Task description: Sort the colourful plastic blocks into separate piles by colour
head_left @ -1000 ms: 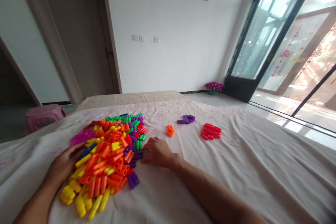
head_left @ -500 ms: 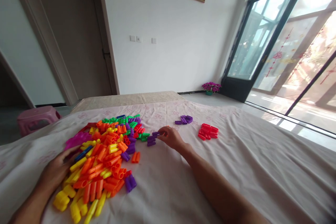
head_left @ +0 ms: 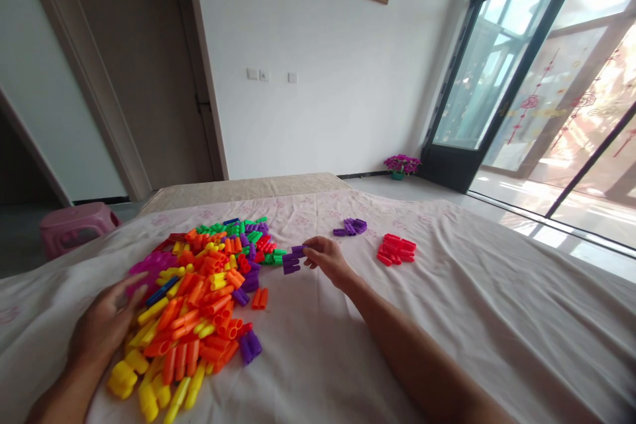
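Lying nearest on the pale, pink-flowered cloth are yellow plastic tube pieces, at the front edge of a broad heap of orange, yellow, purple, red and green plastic pieces. The person's left hand is at the heap's left side, thumb and forefinger parted, beside a dark blue plastic stick and a magenta plastic piece. Just right of the heap are a purple double-tube piece and, farther on, an orange double-tube piece. Beyond these, the right hand pinches purple plastic joined tubes between thumb and fingers, just right of a green plastic piece; whether the purple part is one piece or two is hard to tell. To the right lies a cluster of red plastic tubes, and farther back a cluster of purple plastic tubes. On the floor beyond stands a potted plant with magenta flowers.
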Demonstrator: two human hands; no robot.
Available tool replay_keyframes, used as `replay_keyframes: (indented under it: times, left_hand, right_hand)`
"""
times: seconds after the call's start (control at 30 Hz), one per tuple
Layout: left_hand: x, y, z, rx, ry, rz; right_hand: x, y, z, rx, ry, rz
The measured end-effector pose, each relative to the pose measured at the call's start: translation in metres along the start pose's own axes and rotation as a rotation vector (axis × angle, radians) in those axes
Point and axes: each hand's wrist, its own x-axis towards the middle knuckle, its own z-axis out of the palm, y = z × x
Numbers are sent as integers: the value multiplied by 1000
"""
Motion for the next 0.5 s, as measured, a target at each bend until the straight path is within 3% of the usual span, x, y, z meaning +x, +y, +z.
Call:
replay_keyframes:
  times: [0.13, 0.23, 0.37, 0.5]
  left_hand:
    - [-13, 44, -22, -182, 69, 67]
    - [-37, 97, -27, -486, -153, 124]
    - [-80, 153, -5, -608, -459, 215]
    - [-108, 172, 21, -600, -566, 224]
  right_hand:
    - [-7, -9, 17, 50, -30, -14]
    - [-13, -13, 30, 104, -83, -32]
    - [-23, -16, 45, 169, -163, -45]
    - [-32, -14, 55, 220, -233, -28]
